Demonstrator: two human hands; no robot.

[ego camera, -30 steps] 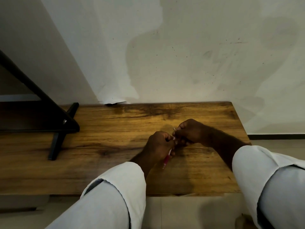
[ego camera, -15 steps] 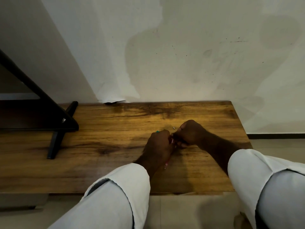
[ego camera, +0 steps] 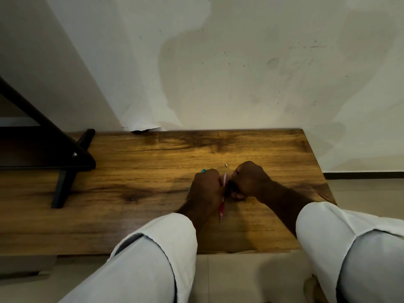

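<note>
Head view: on the right half of the table (ego camera: 131, 171), the left hand (ego camera: 205, 189) grips a red pen (ego camera: 222, 207), long axis running from near edge toward far edge, tip toward the person; the right hand (ego camera: 249, 180) curls at the pen's far end, its hold unclear; a small silver piece (ego camera: 226, 165) lies just beyond

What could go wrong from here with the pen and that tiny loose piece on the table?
1. The small silver piece lies loose on the table just beyond both hands; a knock could send it rolling away.
2. The left hand grips the red pen while the right hand is curled close to its upper end. What the right fingers hold is hidden, so a slip might drop another small part.
</note>
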